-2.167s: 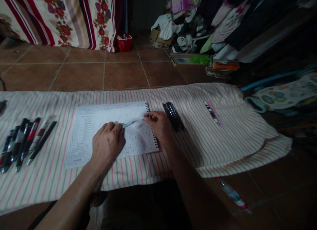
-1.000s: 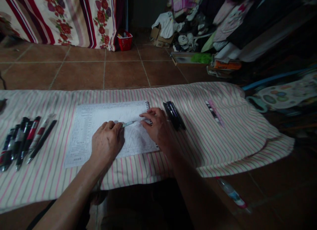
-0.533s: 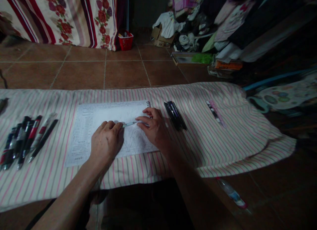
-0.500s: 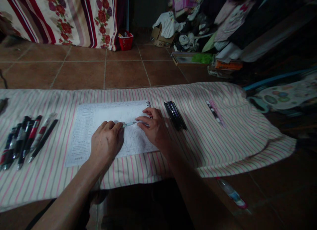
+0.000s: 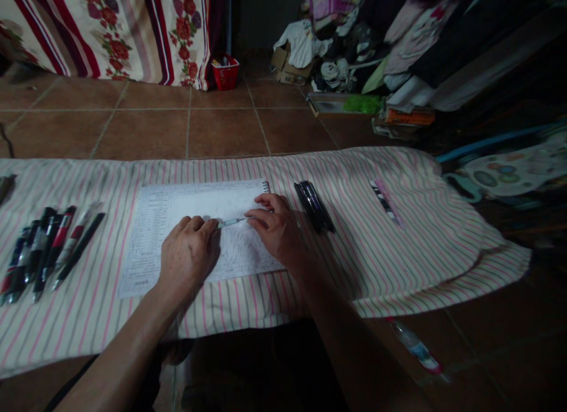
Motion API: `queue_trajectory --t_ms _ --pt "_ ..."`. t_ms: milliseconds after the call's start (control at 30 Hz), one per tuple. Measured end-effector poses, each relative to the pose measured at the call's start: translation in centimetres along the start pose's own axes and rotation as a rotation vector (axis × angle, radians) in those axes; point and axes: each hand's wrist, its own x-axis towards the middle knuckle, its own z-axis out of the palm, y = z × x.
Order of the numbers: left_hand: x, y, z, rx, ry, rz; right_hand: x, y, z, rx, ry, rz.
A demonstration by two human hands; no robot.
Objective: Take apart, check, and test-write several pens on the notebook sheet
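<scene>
A spiral notebook (image 5: 177, 214) with scribbled pages lies open on a pink-striped cloth (image 5: 398, 246). My left hand (image 5: 188, 252) rests on the page with its fingers curled round a pale green pen (image 5: 231, 222). The pen's tip points right. My right hand (image 5: 277, 226) lies on the notebook's right edge, fingers bent, with the fingertips at the pen's tip.
A row of several pens (image 5: 44, 252) lies at the left of the cloth. A dark bundle of pens (image 5: 314, 206) sits right of the notebook, a patterned pen (image 5: 384, 202) further right. Another pen (image 5: 414, 346) lies on the tiled floor. Clutter (image 5: 354, 51) is piled behind.
My right hand has slid a little left along the notebook, its fingertips closing in on the pen's tip. The left hand has stayed in place with the pen.
</scene>
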Motion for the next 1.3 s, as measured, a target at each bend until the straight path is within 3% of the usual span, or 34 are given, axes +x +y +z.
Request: queue_trajectory --t_ms 600,1300 --pt "-0.4 -1.2 -0.2 0.032 -0.003 -0.023 0.0 0.0 0.2 -0.13 -0.012 -0.015" --pt "-0.3 -1.2 -0.1 0.021 -0.005 -0.023 -0.2 0.2 0.6 -0.093 -0.02 -0.013"
